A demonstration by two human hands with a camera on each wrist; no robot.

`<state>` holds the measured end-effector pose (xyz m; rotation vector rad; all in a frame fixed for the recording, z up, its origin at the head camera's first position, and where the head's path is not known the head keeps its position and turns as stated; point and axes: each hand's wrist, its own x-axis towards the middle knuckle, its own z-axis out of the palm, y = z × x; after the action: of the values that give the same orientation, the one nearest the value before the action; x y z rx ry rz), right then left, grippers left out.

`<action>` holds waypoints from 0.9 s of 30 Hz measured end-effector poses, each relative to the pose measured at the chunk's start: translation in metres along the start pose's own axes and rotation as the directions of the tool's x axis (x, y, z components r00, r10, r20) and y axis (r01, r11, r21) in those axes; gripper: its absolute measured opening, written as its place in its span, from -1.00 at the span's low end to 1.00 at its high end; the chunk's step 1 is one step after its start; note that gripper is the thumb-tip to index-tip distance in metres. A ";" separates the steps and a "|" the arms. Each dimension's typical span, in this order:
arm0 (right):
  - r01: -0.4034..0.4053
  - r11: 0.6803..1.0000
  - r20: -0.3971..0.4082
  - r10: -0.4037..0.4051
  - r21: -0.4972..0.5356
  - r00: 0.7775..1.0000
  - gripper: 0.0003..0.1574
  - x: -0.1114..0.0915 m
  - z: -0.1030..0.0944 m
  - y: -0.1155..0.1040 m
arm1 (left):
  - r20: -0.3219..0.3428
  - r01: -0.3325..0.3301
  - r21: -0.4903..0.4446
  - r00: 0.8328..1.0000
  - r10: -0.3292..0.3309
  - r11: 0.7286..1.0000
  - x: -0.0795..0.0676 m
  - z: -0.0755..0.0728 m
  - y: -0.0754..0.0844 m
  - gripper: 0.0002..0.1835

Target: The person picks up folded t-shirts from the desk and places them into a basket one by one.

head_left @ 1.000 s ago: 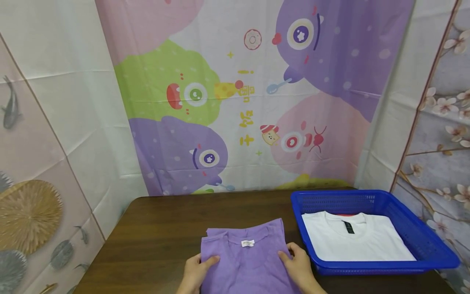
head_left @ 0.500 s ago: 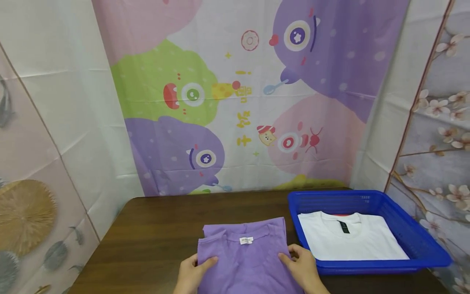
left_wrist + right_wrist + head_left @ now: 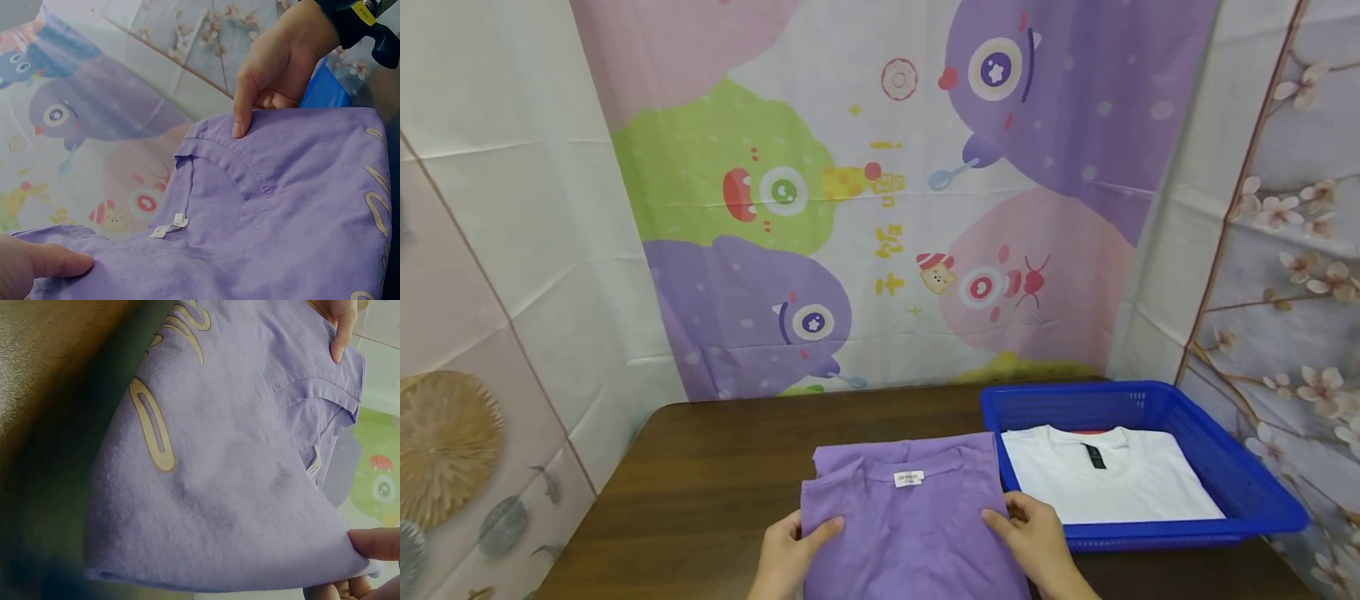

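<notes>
A folded purple T-shirt (image 3: 917, 525) with a white neck label (image 3: 909, 478) is held between both hands at the near side of the table. My left hand (image 3: 796, 550) pinches its left edge, thumb on top. On the opposite edge, my right hand (image 3: 1036, 537) grips the cloth the same way, close beside the basket. Cream lettering (image 3: 153, 428) shows on the front of the shirt in the right wrist view. The fingers beneath the cloth are mostly hidden.
To the right stands a blue plastic basket (image 3: 1195, 530) holding a folded white T-shirt (image 3: 1120, 483) with a dark label. A bit of red shows behind it. The brown table (image 3: 715, 467) ends at a cartoon-printed curtain (image 3: 895, 333).
Both hands have lifted the purple T-shirt slightly and shifted it toward the basket. The head view has turned a little to the right. The grip looks the same.
</notes>
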<state>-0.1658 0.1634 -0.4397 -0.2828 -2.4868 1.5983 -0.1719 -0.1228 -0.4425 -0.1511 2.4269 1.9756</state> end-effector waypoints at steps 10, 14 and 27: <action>0.009 1.000 -0.007 -0.009 0.023 1.000 -0.71 0.000 -0.017 -0.016 | -0.005 -0.003 -0.038 1.000 0.003 0.999 -0.004 0.002 0.021 -0.56; 0.022 0.999 -0.013 -0.021 0.032 1.000 -0.72 0.002 -0.024 -0.021 | 0.000 0.001 -0.043 1.000 -0.001 0.999 -0.003 0.003 0.028 -0.56; -0.014 0.999 -0.016 0.014 0.037 1.000 -0.67 0.006 -0.051 -0.036 | 0.054 -0.015 -0.081 0.998 0.020 0.997 -0.002 0.013 0.055 -0.55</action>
<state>-0.1612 0.1945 -0.3856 -0.3070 -2.4456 1.6393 -0.1746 -0.0989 -0.3909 -0.0755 2.3245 2.0577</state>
